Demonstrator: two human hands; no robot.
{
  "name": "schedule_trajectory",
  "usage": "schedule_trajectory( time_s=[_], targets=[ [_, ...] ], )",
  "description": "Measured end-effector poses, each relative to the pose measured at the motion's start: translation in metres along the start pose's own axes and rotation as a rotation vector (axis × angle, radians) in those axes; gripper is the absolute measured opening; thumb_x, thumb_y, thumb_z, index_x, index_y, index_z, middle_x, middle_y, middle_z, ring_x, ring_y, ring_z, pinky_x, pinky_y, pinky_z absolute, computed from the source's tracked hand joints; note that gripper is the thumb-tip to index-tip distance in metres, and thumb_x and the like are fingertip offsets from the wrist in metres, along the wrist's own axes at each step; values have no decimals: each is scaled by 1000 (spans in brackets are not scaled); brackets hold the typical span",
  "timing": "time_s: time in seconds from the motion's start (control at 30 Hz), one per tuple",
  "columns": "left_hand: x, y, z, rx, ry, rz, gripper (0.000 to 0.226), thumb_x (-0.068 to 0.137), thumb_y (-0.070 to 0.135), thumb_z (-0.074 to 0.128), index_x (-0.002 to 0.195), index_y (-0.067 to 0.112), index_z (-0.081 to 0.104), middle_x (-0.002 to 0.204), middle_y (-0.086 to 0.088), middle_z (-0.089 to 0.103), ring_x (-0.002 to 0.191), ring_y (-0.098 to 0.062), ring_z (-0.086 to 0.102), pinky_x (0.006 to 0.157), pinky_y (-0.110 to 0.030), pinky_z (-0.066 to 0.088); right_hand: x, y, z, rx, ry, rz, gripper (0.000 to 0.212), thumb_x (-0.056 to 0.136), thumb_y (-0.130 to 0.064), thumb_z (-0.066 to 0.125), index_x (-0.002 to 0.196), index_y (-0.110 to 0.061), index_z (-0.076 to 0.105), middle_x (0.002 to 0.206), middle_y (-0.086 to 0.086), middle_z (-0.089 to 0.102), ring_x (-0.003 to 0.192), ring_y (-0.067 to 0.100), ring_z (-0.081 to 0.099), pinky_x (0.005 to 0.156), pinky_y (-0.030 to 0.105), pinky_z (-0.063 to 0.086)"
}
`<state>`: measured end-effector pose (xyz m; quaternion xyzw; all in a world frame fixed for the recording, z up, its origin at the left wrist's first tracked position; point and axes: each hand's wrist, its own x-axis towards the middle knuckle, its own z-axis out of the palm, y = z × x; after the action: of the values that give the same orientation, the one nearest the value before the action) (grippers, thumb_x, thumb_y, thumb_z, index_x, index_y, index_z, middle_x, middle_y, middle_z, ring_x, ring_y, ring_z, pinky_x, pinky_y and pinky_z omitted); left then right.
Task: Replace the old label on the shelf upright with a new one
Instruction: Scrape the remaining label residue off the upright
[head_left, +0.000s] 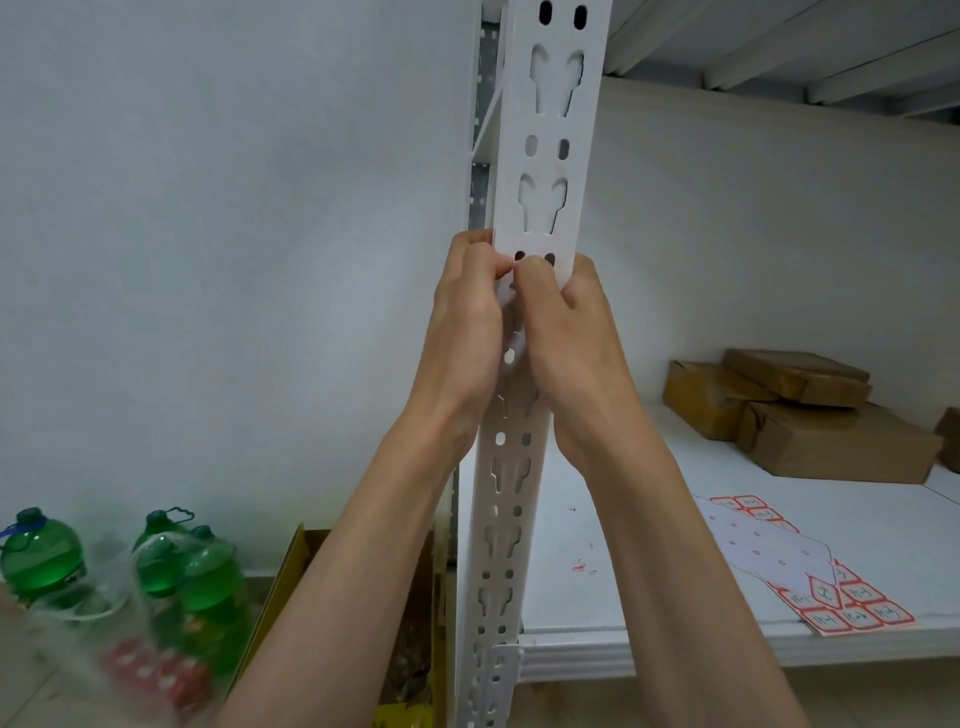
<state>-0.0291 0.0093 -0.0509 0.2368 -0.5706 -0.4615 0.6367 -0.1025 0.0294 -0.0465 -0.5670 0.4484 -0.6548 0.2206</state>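
Observation:
The white perforated shelf upright (545, 156) runs up the middle of the view. Both my hands are raised against it at mid height. My left hand (465, 317) wraps the upright's left edge, its thumb tip on the front face. My right hand (563, 332) holds the right edge, with its curled thumb and forefinger meeting the left thumb just below a pair of oval holes. A small white piece (505, 293) shows between the thumbs; whether it is a label I cannot tell. A sheet of red-bordered labels (810, 566) lies on the shelf board (649, 519) at lower right.
Brown taped parcels (800, 415) are stacked at the back right of the shelf. Small red scraps (582, 566) lie on the board near the upright. Green bottles in a plastic bag (171, 571) and a yellow cardboard box (410, 623) stand on the floor at left.

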Motion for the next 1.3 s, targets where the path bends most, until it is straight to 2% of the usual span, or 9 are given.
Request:
schedule_trajectory(
  time_s=[0.3, 0.43, 0.6, 0.7, 0.83, 0.93, 1.07, 1.2, 1.3],
  targets=[
    [-2, 2, 2, 24, 10, 17, 42, 82, 36, 42, 111, 9, 56, 113, -24, 63, 93, -24, 63, 77, -42, 49, -3, 4, 1, 0, 8, -27, 20, 99, -33, 44, 106, -16, 50, 75, -12, 57, 63, -5, 56, 67, 30, 52],
    [-3, 1, 2, 23, 10, 9, 38, 82, 36, 42, 109, 15, 58, 114, -18, 68, 96, -26, 67, 77, -41, 51, -3, 4, 1, 22, 0, -22, 22, 96, -35, 49, 106, -15, 51, 78, -10, 59, 68, 2, 59, 65, 30, 53],
    [-3, 2, 3, 20, 1, 16, 48, 81, 37, 41, 116, 7, 56, 115, -20, 67, 93, -23, 66, 77, -40, 50, -2, 2, 2, 22, 8, -37, 24, 94, -33, 52, 103, -11, 52, 73, -12, 56, 60, 0, 55, 58, 23, 47],
    [-3, 2, 3, 18, -5, 19, 50, 81, 38, 40, 116, 6, 55, 116, -20, 67, 92, -21, 65, 76, -39, 48, -2, 1, 1, 11, -6, -35, 23, 94, -33, 52, 105, -13, 52, 76, -10, 59, 63, 0, 57, 58, 24, 49],
    [-3, 3, 2, -8, -43, 20, 39, 81, 39, 38, 106, 14, 55, 99, -11, 68, 89, -21, 65, 74, -37, 47, -3, -1, 0, -17, -23, -41, 20, 94, -31, 52, 108, -17, 52, 83, -9, 63, 74, 6, 63, 70, 34, 59],
    [-3, 2, 2, -26, -44, 35, 33, 81, 37, 38, 100, 16, 55, 96, -10, 65, 87, -22, 63, 72, -37, 46, -4, -3, -3, -22, -41, -39, 19, 94, -29, 53, 109, -17, 50, 83, -10, 62, 74, 4, 63, 74, 38, 59],
    [-3, 2, 2, -35, -52, 69, 25, 82, 36, 37, 89, 20, 54, 92, -7, 66, 84, -20, 63, 74, -38, 47, -5, -5, -5, -67, -70, -60, 20, 96, -29, 52, 111, -17, 47, 85, -10, 61, 72, 1, 63, 72, 35, 59],
    [-2, 0, 2, -19, -60, 82, 22, 85, 36, 36, 83, 22, 53, 81, 1, 66, 76, -15, 63, 66, -29, 49, -4, -5, -6, -74, -73, -73, 22, 96, -27, 52, 113, -14, 46, 86, -9, 60, 74, 5, 62, 72, 37, 60],
    [-3, -1, 1, -20, -63, 86, 24, 92, 33, 34, 86, 21, 53, 83, -1, 66, 79, -17, 64, 67, -31, 49, -5, -3, -6, -64, -64, -66, 18, 97, -28, 50, 110, -16, 47, 86, -9, 59, 74, 6, 60, 68, 33, 57]
  ],
)
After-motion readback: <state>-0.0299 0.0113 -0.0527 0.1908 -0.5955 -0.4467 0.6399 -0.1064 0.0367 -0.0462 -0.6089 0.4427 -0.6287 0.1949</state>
